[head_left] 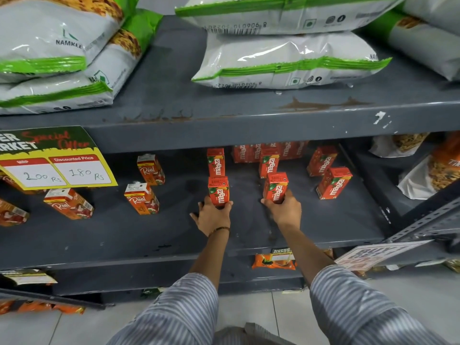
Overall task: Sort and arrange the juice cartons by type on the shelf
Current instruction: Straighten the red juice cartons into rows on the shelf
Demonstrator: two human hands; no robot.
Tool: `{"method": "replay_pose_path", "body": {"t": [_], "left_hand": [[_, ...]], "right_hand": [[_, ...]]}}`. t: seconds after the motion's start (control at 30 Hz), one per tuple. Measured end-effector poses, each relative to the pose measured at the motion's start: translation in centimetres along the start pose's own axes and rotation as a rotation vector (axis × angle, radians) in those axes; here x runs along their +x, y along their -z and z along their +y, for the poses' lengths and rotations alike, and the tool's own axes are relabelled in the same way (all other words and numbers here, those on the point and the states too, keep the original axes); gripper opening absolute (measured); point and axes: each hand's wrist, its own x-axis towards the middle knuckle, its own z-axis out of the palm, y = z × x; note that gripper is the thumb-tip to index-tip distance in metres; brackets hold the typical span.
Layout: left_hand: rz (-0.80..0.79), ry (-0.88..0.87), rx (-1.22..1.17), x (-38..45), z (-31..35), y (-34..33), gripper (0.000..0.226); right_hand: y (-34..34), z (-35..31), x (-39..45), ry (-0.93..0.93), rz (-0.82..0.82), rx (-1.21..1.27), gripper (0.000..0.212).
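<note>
Your left hand point(213, 215) grasping one red Maaza juice carton point(218, 191), your right hand point(283, 209) grasping another point(275, 188) mid-frame, four more standing on the grey metal shelf point(149, 232), three Real cartons point(142, 198) left

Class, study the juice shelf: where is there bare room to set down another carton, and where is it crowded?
Bare: the front strip of the shelf, and the gap between the Real cartons and the Maaza carton in the left hand. Crowded: the back row of Maaza cartons.
</note>
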Motion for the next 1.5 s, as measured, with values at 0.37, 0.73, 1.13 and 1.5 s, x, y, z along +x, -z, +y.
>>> {"method": "replay_pose_path", "body": {"t": [0.37, 0.73, 1.13, 1.5], "left_hand": [[-0.003, 0.014, 0.001, 0.1, 0.1, -0.1, 0.057], [-0.013, 0.008, 0.036, 0.2, -0.1, -0.1, 0.056], [-0.087, -0.302, 0.288, 0.4, -5.0, 0.6, 0.09], [-0.094, -0.363, 0.493, -0.1, -5.5, 0.4, 0.082]], "right_hand": [[0.0, 0.1, 0.0, 0.018, 0.011, -0.016, 0.059], [0.0, 0.2, 0.0, 0.01, -0.001, 0.008, 0.06], [3.8, 4.5, -1.3, 0.085, 0.149, 0.037, 0.05], [8.3, 6.4, 1.8, -0.045, 0.352, 0.0, 0.047]]}}
